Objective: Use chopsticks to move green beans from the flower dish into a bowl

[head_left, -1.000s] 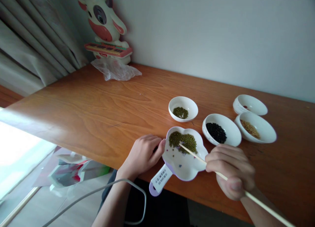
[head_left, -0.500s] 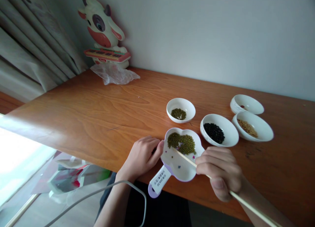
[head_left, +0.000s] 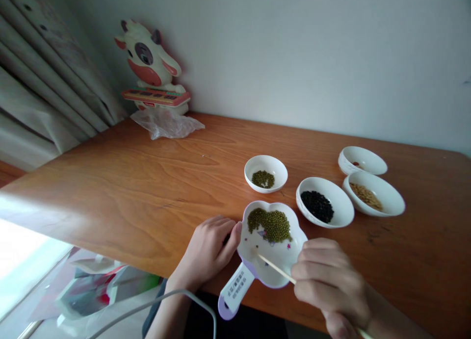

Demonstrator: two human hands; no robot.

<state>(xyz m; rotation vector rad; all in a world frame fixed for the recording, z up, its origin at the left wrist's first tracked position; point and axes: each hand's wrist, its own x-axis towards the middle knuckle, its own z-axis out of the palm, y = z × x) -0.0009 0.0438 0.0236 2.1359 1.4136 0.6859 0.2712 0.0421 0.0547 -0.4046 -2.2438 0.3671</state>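
A flower-shaped white dish (head_left: 290,255) with a purple handle sits at the near edge of the wooden table (head_left: 140,192); green beans (head_left: 270,223) are heaped in its far half. My left hand (head_left: 208,250) rests curled against the dish's left rim, thumb touching it. My right hand (head_left: 329,285) is closed around a thin wooden stick (head_left: 274,266), whose tip rests in the bare near part of the dish, apart from the beans.
Behind the dish stand several small white bowls: one with green beans (head_left: 265,173), one with black beans (head_left: 324,201), one with tan grains (head_left: 373,194), one nearly bare (head_left: 361,160). A cow toy (head_left: 150,69) and a plastic bag (head_left: 165,123) stand far left.
My right hand has drawn the stick back toward me, so its tip left the bean heap for the dish's bare near part. The view tilted down a little. My left hand stayed put.
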